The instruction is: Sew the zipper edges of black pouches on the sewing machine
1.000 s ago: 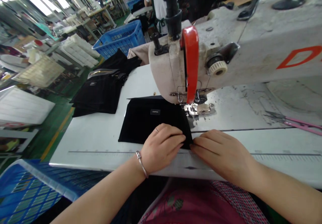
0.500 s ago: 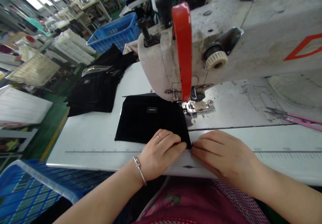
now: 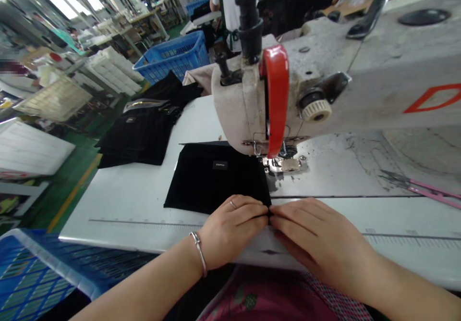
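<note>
A black fabric panel [image 3: 212, 186] with a small label [image 3: 220, 165] lies flat on the machine table, its right edge beside the presser foot [image 3: 286, 164]. My left hand [image 3: 236, 227], with a ring and a bracelet, grips the panel's near right corner with fingertips pressed together. From the other side my right hand [image 3: 317, 234] closes its fingertips on that same corner, almost touching the left ones. The corner itself is mostly hidden by my fingers. Above stands the sewing machine [image 3: 245, 100] with a red guard [image 3: 278, 102] in front of the needle area.
Stacked black fabric pieces [image 3: 139, 136] lie on the table's left end. Pink-handled thread snips [image 3: 421, 189] rest at the right. A blue basket [image 3: 82, 263] stands below the near left edge, another blue crate [image 3: 176, 54] behind. A person [image 3: 234, 8] is beyond the machine.
The view has tilted up a little, so more of the room shows. My right fingertips have drawn slightly left, closer to my left hand, at the panel's corner. The panel stays beside the presser foot.
</note>
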### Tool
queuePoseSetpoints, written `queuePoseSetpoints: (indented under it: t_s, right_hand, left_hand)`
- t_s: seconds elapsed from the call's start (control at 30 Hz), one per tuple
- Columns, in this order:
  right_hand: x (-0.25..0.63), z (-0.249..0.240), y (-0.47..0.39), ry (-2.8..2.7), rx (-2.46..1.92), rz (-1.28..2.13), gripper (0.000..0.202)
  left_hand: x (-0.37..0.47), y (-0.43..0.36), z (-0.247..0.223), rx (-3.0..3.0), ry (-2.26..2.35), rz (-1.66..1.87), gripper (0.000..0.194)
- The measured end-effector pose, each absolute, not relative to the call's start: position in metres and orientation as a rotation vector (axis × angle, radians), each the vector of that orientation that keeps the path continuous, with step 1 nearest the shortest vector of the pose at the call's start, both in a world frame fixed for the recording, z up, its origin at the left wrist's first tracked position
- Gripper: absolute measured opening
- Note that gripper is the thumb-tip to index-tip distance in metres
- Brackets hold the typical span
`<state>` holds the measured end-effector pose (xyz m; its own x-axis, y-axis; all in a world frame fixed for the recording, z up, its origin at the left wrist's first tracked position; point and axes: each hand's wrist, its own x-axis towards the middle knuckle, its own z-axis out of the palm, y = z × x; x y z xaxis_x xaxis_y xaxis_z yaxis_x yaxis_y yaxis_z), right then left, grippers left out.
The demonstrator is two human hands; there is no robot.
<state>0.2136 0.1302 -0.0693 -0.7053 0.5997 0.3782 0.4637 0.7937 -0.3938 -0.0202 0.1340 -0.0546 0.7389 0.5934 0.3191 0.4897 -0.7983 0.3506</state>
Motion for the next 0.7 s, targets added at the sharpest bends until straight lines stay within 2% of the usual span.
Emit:
queuePoseSetpoints:
  t_s: [0.23, 0.7]
  right_hand:
    - [0.214, -0.064, 0.140, -2.491, -0.731, 0.413, 0.029]
    - [0.208, -0.060, 0.184, -2.563, -0.804, 0.246, 0.024]
  left_hand:
    - [-0.027, 0.149, -0.057, 2.757, 0.782, 0.657, 0.018]
    - [-0.033, 0.200, -0.061, 2.816, 0.769, 0.624, 0.024]
